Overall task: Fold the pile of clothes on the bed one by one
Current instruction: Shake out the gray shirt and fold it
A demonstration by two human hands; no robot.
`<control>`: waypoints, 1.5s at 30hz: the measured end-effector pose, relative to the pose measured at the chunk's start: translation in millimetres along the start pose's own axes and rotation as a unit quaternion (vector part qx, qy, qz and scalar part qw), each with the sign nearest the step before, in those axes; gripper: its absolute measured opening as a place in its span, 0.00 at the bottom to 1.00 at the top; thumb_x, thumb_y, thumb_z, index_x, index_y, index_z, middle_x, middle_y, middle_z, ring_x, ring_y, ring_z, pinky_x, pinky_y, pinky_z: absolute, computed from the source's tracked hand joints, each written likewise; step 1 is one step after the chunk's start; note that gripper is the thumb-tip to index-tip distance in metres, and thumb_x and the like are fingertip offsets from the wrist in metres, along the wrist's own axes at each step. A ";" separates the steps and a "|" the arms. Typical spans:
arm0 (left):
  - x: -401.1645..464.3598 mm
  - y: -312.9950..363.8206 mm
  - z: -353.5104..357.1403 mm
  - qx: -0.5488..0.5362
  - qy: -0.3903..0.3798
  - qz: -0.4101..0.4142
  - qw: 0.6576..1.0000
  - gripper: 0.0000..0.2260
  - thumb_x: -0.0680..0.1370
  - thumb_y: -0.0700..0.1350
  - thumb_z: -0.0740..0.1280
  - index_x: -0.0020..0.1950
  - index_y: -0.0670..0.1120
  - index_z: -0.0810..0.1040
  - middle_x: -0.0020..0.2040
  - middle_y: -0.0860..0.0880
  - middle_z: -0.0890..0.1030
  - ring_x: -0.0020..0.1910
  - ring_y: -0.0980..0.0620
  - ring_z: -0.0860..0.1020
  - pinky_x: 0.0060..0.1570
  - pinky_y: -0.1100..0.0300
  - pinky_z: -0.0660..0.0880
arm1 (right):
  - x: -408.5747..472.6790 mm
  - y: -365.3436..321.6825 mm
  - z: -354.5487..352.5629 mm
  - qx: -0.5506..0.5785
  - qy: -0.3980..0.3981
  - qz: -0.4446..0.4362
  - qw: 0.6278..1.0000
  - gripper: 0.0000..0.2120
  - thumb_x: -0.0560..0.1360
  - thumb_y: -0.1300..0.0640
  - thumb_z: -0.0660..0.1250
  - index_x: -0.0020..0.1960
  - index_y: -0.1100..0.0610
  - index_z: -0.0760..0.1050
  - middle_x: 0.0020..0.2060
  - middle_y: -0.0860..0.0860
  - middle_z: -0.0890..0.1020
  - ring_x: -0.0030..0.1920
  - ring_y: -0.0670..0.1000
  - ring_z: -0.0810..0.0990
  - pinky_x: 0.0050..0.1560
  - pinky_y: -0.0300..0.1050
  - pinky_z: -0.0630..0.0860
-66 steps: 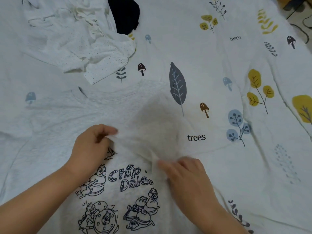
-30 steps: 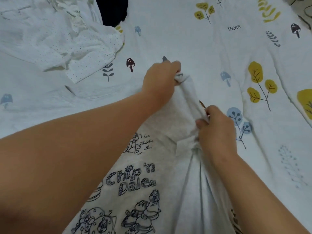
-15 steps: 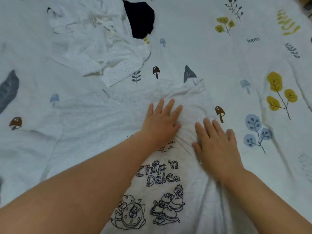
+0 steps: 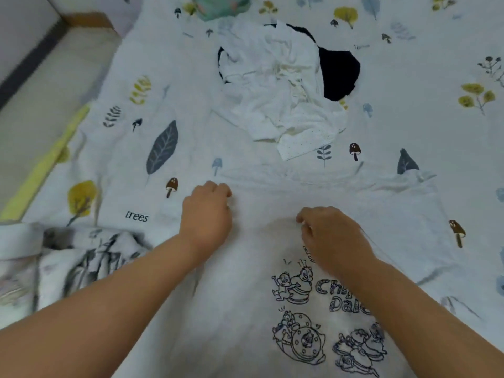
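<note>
Across the near middle of the bed lies the pale grey cotton T-shirt with dark-blue cartoon chipmunk line drawings [image 4: 272, 268], front side up, its collar pointing toward the far edge. Half a second ago both hands lay flat with straight fingers, smoothing the shirt's right sleeve side, which had been folded in over the chest. Now they have shifted to the shirt's other half. The left hand [image 4: 208, 211] pinches cloth at the left shoulder with curled fingers, and the right hand [image 4: 331, 236] has its fingers bunched on fabric just above the print, seemingly nipping it, though the contact is partly hidden. The right side reads as done, with its folded edge lying flat toward the bed's right edge; the left side probably comes inward next, to match it.

Beyond the collar, toward the far edge, waits the crumpled heap of white and dotted garments [image 4: 283, 88], with a black garment [image 4: 338, 75] under it, so much of the pile is unfolded. At the near-left corner sits a rumpled grey-and-white patterned cloth [image 4: 81, 263]. Everything rests on the white bedsheet printed with leaves and mushrooms [image 4: 409, 110].
</note>
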State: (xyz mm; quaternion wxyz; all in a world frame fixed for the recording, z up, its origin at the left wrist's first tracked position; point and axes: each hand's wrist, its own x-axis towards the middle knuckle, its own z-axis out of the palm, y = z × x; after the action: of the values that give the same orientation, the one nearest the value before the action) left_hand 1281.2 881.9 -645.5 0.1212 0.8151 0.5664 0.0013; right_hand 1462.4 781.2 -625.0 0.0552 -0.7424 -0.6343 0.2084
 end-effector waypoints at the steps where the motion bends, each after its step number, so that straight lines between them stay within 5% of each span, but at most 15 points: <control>1: 0.0 -15.3 -2.4 -0.003 -0.001 -0.044 0.999 0.18 0.74 0.35 0.58 0.64 0.42 0.71 0.61 0.41 0.72 0.59 0.41 0.70 0.55 0.50 0.66 | 7.2 -13.1 3.9 0.001 -0.005 -0.015 1.000 0.13 0.80 0.58 0.54 0.62 0.54 0.71 0.53 0.52 0.79 0.53 0.52 0.74 0.54 0.44 0.73; 8: 15.5 -87.1 7.1 -0.088 -0.065 -0.171 0.979 0.19 0.77 0.40 0.56 0.69 0.41 0.63 0.65 0.40 0.70 0.65 0.39 0.67 0.63 0.47 0.66 | 61.2 -83.7 40.2 -0.047 -0.077 -0.069 0.994 0.17 0.78 0.62 0.56 0.66 0.57 0.65 0.57 0.56 0.74 0.57 0.56 0.72 0.55 0.49 0.72; 12: 19.2 -100.4 12.6 -0.042 -0.095 -0.143 0.984 0.08 0.77 0.45 0.59 0.45 0.41 0.74 0.54 0.42 0.74 0.58 0.40 0.71 0.55 0.49 0.71 | 83.2 -97.7 60.8 -0.091 -0.109 -0.079 0.987 0.23 0.78 0.63 0.53 0.72 0.53 0.56 0.65 0.56 0.66 0.62 0.57 0.67 0.58 0.51 0.68; 16: 8.7 -93.2 5.4 -0.141 -0.010 -0.136 0.980 0.16 0.76 0.45 0.60 0.29 0.46 0.61 0.31 0.48 0.68 0.39 0.43 0.70 0.36 0.56 0.62 | 89.9 -96.6 70.0 -0.103 -0.155 -0.071 0.980 0.15 0.80 0.59 0.52 0.65 0.55 0.68 0.65 0.55 0.68 0.63 0.57 0.66 0.62 0.52 0.68; 19: -8.3 -78.1 -5.7 -0.187 0.054 -0.132 0.972 0.16 0.74 0.45 0.62 0.30 0.46 0.59 0.27 0.50 0.65 0.33 0.47 0.66 0.32 0.55 0.57 | 95.4 -96.0 65.5 0.061 -0.121 0.003 0.991 0.15 0.80 0.57 0.53 0.56 0.62 0.76 0.57 0.59 0.76 0.58 0.59 0.73 0.58 0.50 0.71; 21: -21.1 -67.0 -11.6 -0.228 0.092 -0.138 0.959 0.15 0.73 0.46 0.65 0.32 0.46 0.61 0.27 0.51 0.65 0.29 0.51 0.64 0.30 0.57 0.57 | 96.0 -99.1 53.6 0.275 -0.100 0.135 0.947 0.19 0.79 0.49 0.56 0.49 0.64 0.78 0.49 0.60 0.80 0.47 0.59 0.78 0.50 0.50 0.75; 23: -33.9 -51.5 -15.7 -0.268 0.099 -0.128 0.950 0.11 0.73 0.46 0.66 0.37 0.48 0.65 0.28 0.53 0.67 0.29 0.54 0.65 0.31 0.58 0.58 | 94.4 -100.3 38.2 0.463 -0.158 0.256 0.834 0.27 0.75 0.37 0.58 0.47 0.62 0.76 0.41 0.60 0.81 0.36 0.57 0.80 0.38 0.48 0.79; 26: -53.0 -20.0 -16.8 -0.317 0.045 -0.079 0.944 0.07 0.73 0.44 0.67 0.45 0.51 0.70 0.33 0.55 0.72 0.32 0.55 0.71 0.32 0.67 0.63 | 91.5 -92.4 22.5 0.506 -0.291 0.254 0.771 0.25 0.70 0.40 0.67 0.49 0.62 0.73 0.37 0.59 0.81 0.30 0.56 0.82 0.29 0.46 0.79; 28: -66.0 -2.7 -15.0 -0.341 -0.007 -0.029 0.940 0.06 0.73 0.44 0.67 0.49 0.51 0.75 0.34 0.56 0.74 0.32 0.59 0.72 0.32 0.73 0.65 | 89.8 -85.5 15.7 0.472 -0.287 0.227 0.802 0.07 0.72 0.59 0.69 0.45 0.62 0.73 0.36 0.60 0.81 0.33 0.56 0.82 0.34 0.48 0.80; 30: -79.2 8.7 -12.4 -0.389 -0.091 0.019 0.917 0.05 0.76 0.47 0.65 0.49 0.50 0.78 0.31 0.57 0.74 0.30 0.63 0.73 0.32 0.77 0.67 | 87.1 -70.4 14.3 0.431 -0.235 0.231 0.840 0.09 0.70 0.70 0.64 0.50 0.67 0.75 0.45 0.68 0.80 0.44 0.62 0.81 0.47 0.58 0.78; 32: -93.4 13.8 -3.4 -0.388 -0.150 0.047 0.908 0.09 0.78 0.50 0.62 0.46 0.47 0.79 0.34 0.54 0.78 0.29 0.60 0.73 0.33 0.72 0.70 | 77.8 -55.4 16.9 0.428 -0.204 0.259 0.841 0.18 0.71 0.70 0.62 0.61 0.67 0.72 0.50 0.68 0.79 0.48 0.63 0.79 0.54 0.59 0.75; 35: -110.5 5.5 7.1 -0.288 -0.047 0.002 0.956 0.04 0.75 0.44 0.65 0.47 0.49 0.79 0.41 0.54 0.77 0.35 0.61 0.72 0.38 0.71 0.66 | 63.0 -40.3 30.0 0.330 -0.187 0.254 0.890 0.20 0.73 0.59 0.68 0.63 0.60 0.71 0.55 0.59 0.79 0.53 0.59 0.79 0.58 0.57 0.75; 40: -121.1 -17.3 28.9 -0.108 0.018 -0.012 0.994 0.27 0.51 0.38 0.80 0.49 0.46 0.82 0.45 0.44 0.79 0.40 0.44 0.79 0.32 0.54 0.74 | 46.0 -35.1 44.8 0.332 -0.191 0.207 0.900 0.19 0.71 0.65 0.68 0.59 0.54 0.69 0.53 0.54 0.79 0.47 0.56 0.81 0.46 0.54 0.81; 43: -119.5 -21.4 37.4 -0.099 0.019 0.036 0.994 0.21 0.52 0.42 0.81 0.42 0.48 0.83 0.40 0.47 0.79 0.37 0.45 0.79 0.33 0.55 0.73 | 44.5 -27.3 40.1 0.363 -0.177 0.213 0.890 0.16 0.72 0.64 0.68 0.58 0.53 0.71 0.52 0.51 0.80 0.48 0.55 0.80 0.34 0.45 0.77; 45: -117.0 -24.0 40.3 -0.101 0.031 0.087 0.991 0.12 0.56 0.42 0.80 0.34 0.48 0.81 0.35 0.49 0.78 0.33 0.48 0.77 0.33 0.57 0.73 | 45.5 -21.4 34.5 0.225 -0.162 0.180 0.944 0.08 0.72 0.65 0.66 0.50 0.56 0.72 0.46 0.50 0.78 0.48 0.56 0.78 0.32 0.38 0.68</control>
State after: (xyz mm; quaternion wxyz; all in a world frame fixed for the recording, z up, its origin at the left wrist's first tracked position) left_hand 1222.7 773.9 -673.6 0.1850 0.8445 0.4936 0.0947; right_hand 1434.5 822.8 -659.8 0.0792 -0.7687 -0.4273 0.4693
